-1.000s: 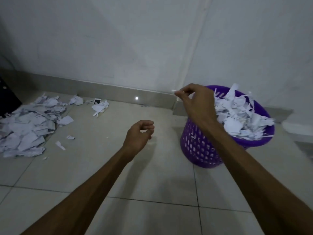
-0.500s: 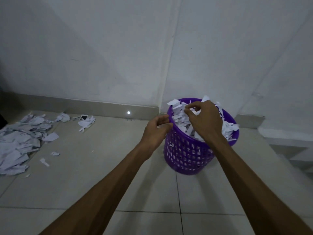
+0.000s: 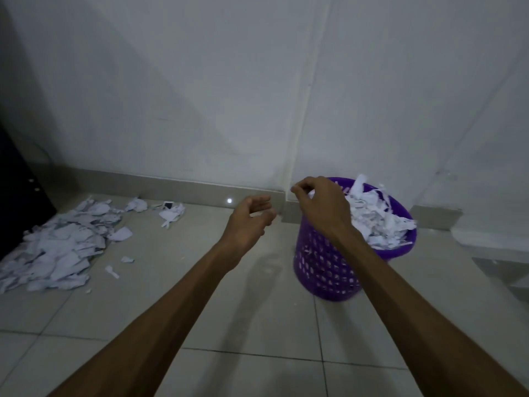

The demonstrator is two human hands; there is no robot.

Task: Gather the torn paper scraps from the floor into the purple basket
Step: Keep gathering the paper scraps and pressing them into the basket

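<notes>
You have one purple basket [image 3: 329,270] under your right hand [image 3: 322,207], heaped with scraps past counting. Left of your left hand [image 3: 247,222] lie one big paper pile [image 3: 57,247], two small clumps and two loose scraps.

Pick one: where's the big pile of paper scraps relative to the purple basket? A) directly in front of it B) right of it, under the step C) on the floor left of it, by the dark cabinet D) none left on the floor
C: the big pile of paper scraps lies on the floor at the far left beside the dark cabinet, while the purple basket stands at the right by the wall.
</notes>
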